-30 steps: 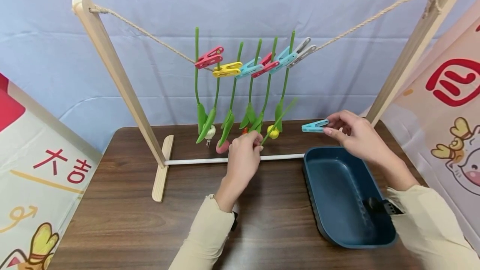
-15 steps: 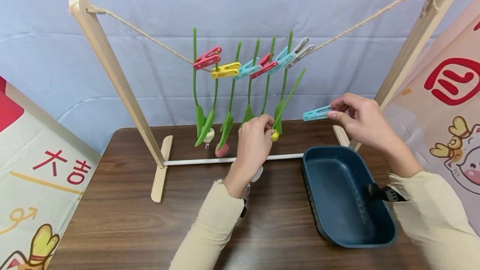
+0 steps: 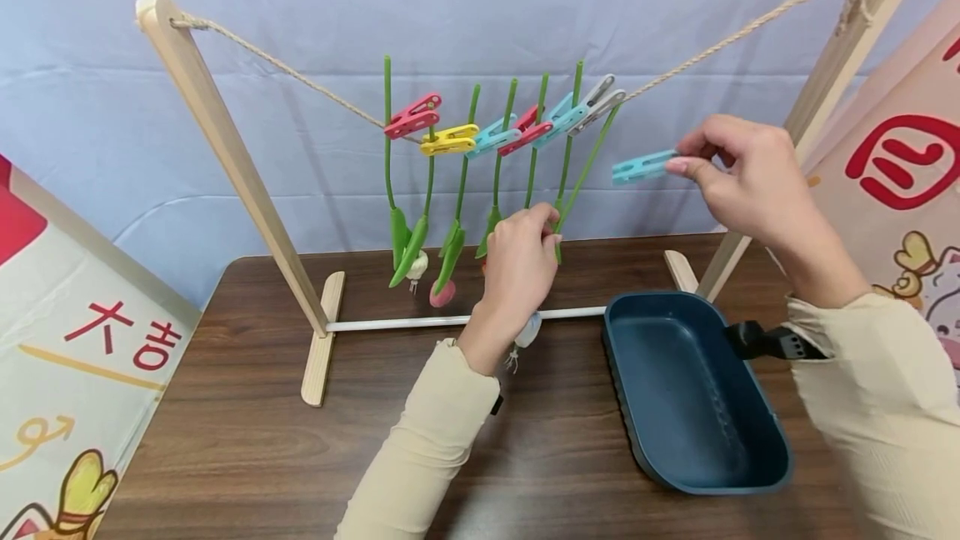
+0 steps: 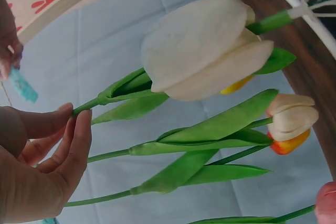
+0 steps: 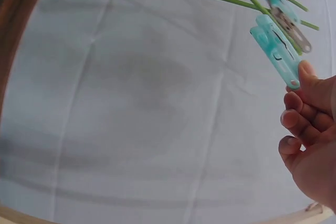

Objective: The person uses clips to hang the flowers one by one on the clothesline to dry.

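Note:
Between thumb and fingers my left hand (image 3: 522, 261) pinches the green stem of an artificial white tulip (image 4: 205, 48), its bloom hanging downward. The tip of that stem reaches up to the rope (image 3: 720, 48), close beside a grey clothespin (image 3: 597, 107). My right hand (image 3: 750, 177) pinches a light blue clothespin (image 3: 642, 167) at its handle end, to the right of the stem and apart from it. Several other tulips hang upside down from the rope, held by a red clothespin (image 3: 412, 116), a yellow clothespin (image 3: 448, 140) and others in blue, red and grey.
A wooden frame with a left post (image 3: 232, 157) and a right post (image 3: 817, 107) carries the rope. A white bar (image 3: 397, 324) runs low between the posts. A dark blue bin (image 3: 693, 398) stands on the brown table (image 3: 247, 440), below my right hand.
My left hand has risen and moved right, bringing the white tulip's stem tip up to the rope. My right hand has lifted the light blue clothespin upward.

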Motion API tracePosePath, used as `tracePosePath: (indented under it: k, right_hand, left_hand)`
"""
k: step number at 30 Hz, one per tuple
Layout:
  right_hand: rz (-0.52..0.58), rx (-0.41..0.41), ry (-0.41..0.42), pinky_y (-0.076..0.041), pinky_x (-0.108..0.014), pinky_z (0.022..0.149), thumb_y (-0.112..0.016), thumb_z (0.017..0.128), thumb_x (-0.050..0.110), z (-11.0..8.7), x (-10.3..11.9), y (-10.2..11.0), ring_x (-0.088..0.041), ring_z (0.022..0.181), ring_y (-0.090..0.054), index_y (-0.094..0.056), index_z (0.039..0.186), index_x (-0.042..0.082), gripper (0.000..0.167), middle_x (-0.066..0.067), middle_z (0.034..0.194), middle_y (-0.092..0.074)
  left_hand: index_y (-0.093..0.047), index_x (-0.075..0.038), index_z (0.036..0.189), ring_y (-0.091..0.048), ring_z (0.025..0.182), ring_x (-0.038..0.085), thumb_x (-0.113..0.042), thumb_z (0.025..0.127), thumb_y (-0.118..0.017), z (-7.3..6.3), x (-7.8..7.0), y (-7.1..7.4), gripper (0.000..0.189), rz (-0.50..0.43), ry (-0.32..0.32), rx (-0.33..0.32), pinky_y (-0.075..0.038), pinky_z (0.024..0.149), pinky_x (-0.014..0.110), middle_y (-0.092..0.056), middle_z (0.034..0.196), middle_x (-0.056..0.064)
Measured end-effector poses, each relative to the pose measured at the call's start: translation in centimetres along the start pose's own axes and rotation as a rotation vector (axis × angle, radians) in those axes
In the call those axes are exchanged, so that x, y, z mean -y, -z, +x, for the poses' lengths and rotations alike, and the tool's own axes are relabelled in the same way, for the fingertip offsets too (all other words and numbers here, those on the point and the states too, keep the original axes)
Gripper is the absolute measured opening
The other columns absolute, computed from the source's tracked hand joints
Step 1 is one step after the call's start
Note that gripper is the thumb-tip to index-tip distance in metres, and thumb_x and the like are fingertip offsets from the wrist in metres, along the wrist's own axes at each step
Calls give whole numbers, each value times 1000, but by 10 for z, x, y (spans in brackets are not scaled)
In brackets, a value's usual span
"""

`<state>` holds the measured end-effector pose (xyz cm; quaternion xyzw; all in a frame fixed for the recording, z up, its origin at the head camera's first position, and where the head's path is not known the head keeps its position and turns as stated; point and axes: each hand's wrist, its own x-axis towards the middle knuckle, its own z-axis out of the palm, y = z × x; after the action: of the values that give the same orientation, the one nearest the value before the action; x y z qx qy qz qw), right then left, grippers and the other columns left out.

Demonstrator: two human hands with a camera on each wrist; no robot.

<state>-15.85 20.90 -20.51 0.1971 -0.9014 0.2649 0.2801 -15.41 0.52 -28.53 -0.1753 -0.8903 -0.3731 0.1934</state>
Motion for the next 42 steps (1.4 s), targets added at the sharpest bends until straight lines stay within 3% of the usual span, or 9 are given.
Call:
tracePosePath:
  k: [6,11,14,17,21,26,42]
  right_hand:
    - [-31,-62,-21,-24,-20,56,-68,80,3,15,5,12,-5,61,-32,-64,82,-6,10,12,68,-44]
    - [-69,-129,58,-24,-18,57,-67,80,3,29,9,19,0,61,-30,-64,83,-9,12,20,70,-41]
    - [-95,-151,123,-22,-19,56,-67,81,4,37,12,22,1,60,-28,-63,82,-10,15,17,70,-41]
    - [-128,-148,178,-21,-21,55,-66,82,3,45,14,23,2,59,-26,-62,82,-12,15,2,67,-46]
    - [-168,-111,197,-21,-22,56,-63,83,0,54,17,23,0,59,-26,-62,78,-11,11,-10,66,-47]
    - [-198,-26,194,-23,-23,56,-59,83,-3,60,18,22,-3,58,-30,-61,75,-8,10,-14,70,-53]
    - [-253,168,144,-28,-20,54,-61,83,-1,68,16,24,1,56,-36,-62,75,-4,8,-15,71,-59]
  left_hand:
    - [-67,-4,96,-62,75,17,-5,84,-64,7,-5,3,12,6,-8,0,-48,70,34,-66,79,5]
    - [-67,-4,96,-62,76,17,-5,84,-64,10,-6,4,12,11,-14,-8,-48,71,35,-66,80,5]
    - [-67,-3,96,-62,76,17,-5,85,-63,10,-6,5,12,8,-13,-11,-48,72,35,-66,80,5]
    - [-67,-3,96,-62,76,18,-5,85,-63,10,-6,5,12,5,-13,-17,-48,72,35,-66,80,5]
    - [-67,-3,95,-62,75,18,-5,84,-64,10,-6,5,12,2,-15,-25,-48,71,34,-66,79,6]
    - [-67,-3,95,-62,75,17,-4,84,-64,11,-8,5,11,6,-9,-23,-48,71,34,-66,79,5]
    - [-69,-5,101,-63,81,16,-9,86,-62,22,-18,2,17,28,-20,20,-48,71,30,-68,88,5]
